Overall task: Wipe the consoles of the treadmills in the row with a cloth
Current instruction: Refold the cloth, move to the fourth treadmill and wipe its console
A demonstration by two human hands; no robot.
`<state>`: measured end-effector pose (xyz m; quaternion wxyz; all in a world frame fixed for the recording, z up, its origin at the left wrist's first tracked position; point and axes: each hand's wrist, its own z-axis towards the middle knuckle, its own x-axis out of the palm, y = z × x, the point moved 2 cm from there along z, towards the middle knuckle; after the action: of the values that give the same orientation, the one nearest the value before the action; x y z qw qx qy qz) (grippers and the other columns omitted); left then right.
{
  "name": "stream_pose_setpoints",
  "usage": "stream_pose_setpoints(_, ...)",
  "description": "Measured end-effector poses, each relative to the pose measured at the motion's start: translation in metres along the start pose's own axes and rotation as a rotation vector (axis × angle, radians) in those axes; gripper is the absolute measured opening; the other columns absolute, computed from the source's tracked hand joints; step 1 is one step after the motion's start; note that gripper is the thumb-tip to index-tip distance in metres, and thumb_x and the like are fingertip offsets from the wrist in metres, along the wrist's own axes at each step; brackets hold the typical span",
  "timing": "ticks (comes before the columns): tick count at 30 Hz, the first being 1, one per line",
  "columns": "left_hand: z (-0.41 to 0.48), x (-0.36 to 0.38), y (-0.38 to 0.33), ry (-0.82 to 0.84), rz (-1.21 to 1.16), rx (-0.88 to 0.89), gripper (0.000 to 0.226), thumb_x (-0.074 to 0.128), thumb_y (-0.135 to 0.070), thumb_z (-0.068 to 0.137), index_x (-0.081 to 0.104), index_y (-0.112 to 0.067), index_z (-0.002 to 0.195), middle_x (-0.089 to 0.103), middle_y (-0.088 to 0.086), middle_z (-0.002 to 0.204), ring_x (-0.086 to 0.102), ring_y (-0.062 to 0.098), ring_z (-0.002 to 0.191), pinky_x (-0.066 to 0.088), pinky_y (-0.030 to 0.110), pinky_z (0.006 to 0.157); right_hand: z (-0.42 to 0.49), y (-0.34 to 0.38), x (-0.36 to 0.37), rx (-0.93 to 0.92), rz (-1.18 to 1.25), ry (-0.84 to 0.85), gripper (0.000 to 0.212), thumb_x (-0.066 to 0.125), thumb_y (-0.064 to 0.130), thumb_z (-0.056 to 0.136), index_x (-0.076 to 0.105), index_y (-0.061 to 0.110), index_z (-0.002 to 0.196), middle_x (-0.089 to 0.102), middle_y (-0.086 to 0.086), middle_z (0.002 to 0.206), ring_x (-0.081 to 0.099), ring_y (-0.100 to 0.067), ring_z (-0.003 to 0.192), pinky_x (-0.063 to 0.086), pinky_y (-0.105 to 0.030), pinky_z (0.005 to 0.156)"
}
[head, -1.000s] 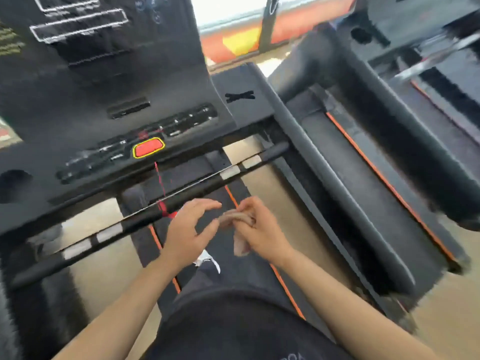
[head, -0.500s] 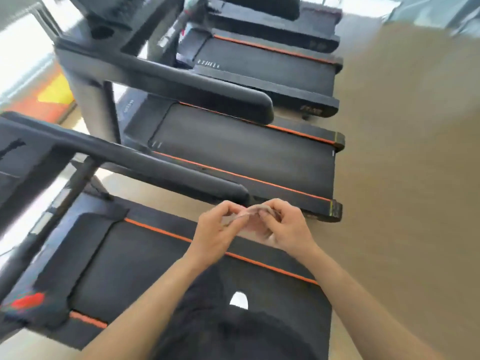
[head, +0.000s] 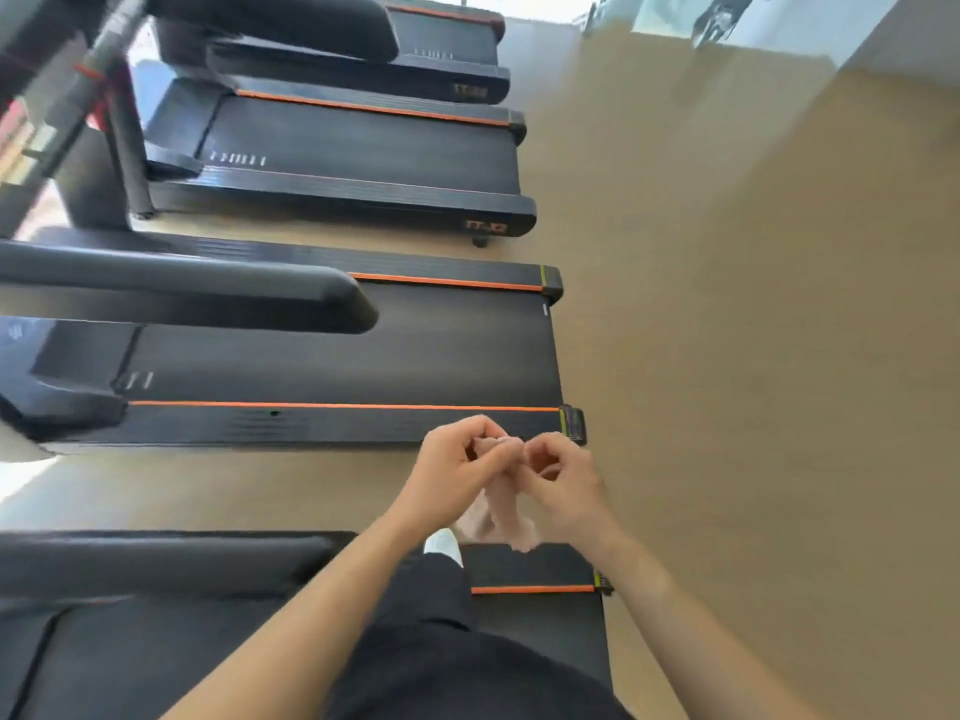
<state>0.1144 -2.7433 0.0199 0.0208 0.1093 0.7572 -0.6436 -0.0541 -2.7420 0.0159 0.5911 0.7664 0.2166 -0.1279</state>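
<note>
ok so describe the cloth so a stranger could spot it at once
A row of black treadmills runs along a tan floor. Low in the middle, the left hand and right hand meet. The cloth hangs pinched between them: the only pale pink, limp thing among black machines.

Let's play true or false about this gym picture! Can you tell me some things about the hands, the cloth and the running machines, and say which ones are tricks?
1. Both hands hold the cloth. True: the left hand and the right hand pinch the cloth between them.
2. The cloth is bright blue. False: it is pale pinkish beige.
3. The running machines have orange lines. True: an orange stripe runs along the treadmill just ahead.
4. The cloth is wiping a console right now. False: it hangs in the air from the hands and wipes nothing.
5. A white shoe peeks out below the hands. True: the white shoe shows there.
</note>
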Motion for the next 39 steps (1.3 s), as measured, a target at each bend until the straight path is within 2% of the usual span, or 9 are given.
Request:
stream_pose_setpoints(3,0.050,-0.008,-0.007,0.007,-0.043,-0.033,0.025,0.076,-0.027,0.092,0.066,-0.012,0.074,0.063,-0.013,0.063,0.051,0.003,0.061,0.040,0.018,0.059,0.055,0.016,-0.012,0.018,-0.076,0.036,0.013,0.075,0.021,0.090,0.068,0.016,0.080,0.062,0.006,0.068,0.054,-0.009,0.061,0.047,-0.024,0.061)
stream_pose_setpoints(6,0.091,-0.023,-0.013,-0.012,-0.050,-0.042,0.028,0.075,-0.023,0.092,0.063,-0.009,0.072,0.055,-0.018,0.052,0.046,-0.001,0.053,0.035,0.014,0.054,0.106,0.031,-0.020,-0.018,-0.179,0.055,0.010,0.071,0.017,0.088,0.068,0.023,0.081,0.068,0.003,0.072,0.063,-0.021,0.067,0.056,-0.039,0.066)
stream_pose_setpoints(14,0.178,-0.080,-0.003,-0.199,0.015,-0.087,0.023,0.070,-0.033,0.096,0.070,-0.018,0.077,0.059,-0.004,0.063,0.048,0.009,0.063,0.042,0.035,0.060,0.235,0.048,-0.031,-0.114,-0.412,0.146,0.026,0.056,-0.001,0.082,0.070,0.021,0.081,0.066,0.011,0.077,0.059,-0.006,0.074,0.046,-0.023,0.066)
stream_pose_setpoints(19,0.242,-0.122,0.007,-0.416,0.019,-0.195,0.023,0.069,-0.038,0.093,0.071,-0.020,0.078,0.070,0.004,0.075,0.060,0.011,0.071,0.053,0.039,0.071,0.336,0.050,-0.021,-0.116,-0.491,0.321,0.016,0.064,0.014,0.090,0.074,0.026,0.088,0.071,0.011,0.080,0.064,-0.014,0.079,0.049,-0.030,0.070)
stream_pose_setpoints(23,0.292,-0.151,0.004,-0.554,0.067,-0.272,0.024,0.065,-0.045,0.088,0.075,-0.025,0.079,0.074,-0.002,0.076,0.067,0.022,0.075,0.056,0.043,0.072,0.419,0.079,-0.011,-0.172,-0.489,0.403,0.011,0.066,0.019,0.094,0.075,0.023,0.089,0.068,0.009,0.082,0.060,-0.012,0.079,0.041,-0.021,0.065)
stream_pose_setpoints(27,0.324,-0.184,-0.005,-0.773,0.059,-0.396,0.017,0.069,-0.024,0.096,0.076,-0.030,0.082,0.074,-0.009,0.076,0.064,0.007,0.073,0.050,0.030,0.071,0.491,0.129,0.010,-0.282,-0.454,0.502,0.009,0.070,0.030,0.094,0.077,0.026,0.089,0.060,0.010,0.076,0.055,-0.006,0.071,0.036,-0.020,0.063)
stream_pose_setpoints(30,0.335,-0.215,-0.002,-0.960,-0.035,-0.503,0.012,0.070,-0.027,0.096,0.079,-0.025,0.088,0.076,-0.006,0.081,0.070,0.015,0.082,0.054,0.037,0.081,0.534,0.180,0.042,-0.349,-0.417,0.628,0.012,0.069,0.034,0.095,0.079,0.031,0.090,0.062,0.024,0.062,0.055,-0.001,0.059,0.039,-0.017,0.060)
stream_pose_setpoints(34,0.338,-0.265,0.000,-1.254,-0.231,-0.561,0.014,0.068,-0.024,0.098,0.076,-0.026,0.086,0.077,0.000,0.080,0.073,0.020,0.082,0.058,0.045,0.083,0.569,0.249,0.106,-0.270,-0.266,0.800,0.018,0.068,0.019,0.096,0.078,0.032,0.088,0.073,0.003,0.068,0.068,-0.013,0.057,0.057,-0.035,0.063)
stream_pose_setpoints(39,0.340,-0.347,0.017,-1.578,-0.410,-0.542,0.008,0.068,-0.022,0.096,0.075,-0.021,0.090,0.077,-0.001,0.085,0.075,0.019,0.086,0.061,0.044,0.086,0.590,0.329,0.206,-0.313,-0.141,0.926,0.014,0.069,0.008,0.093,0.079,0.016,0.089,0.076,-0.004,0.080,0.070,-0.018,0.072,0.061,-0.040,0.070)
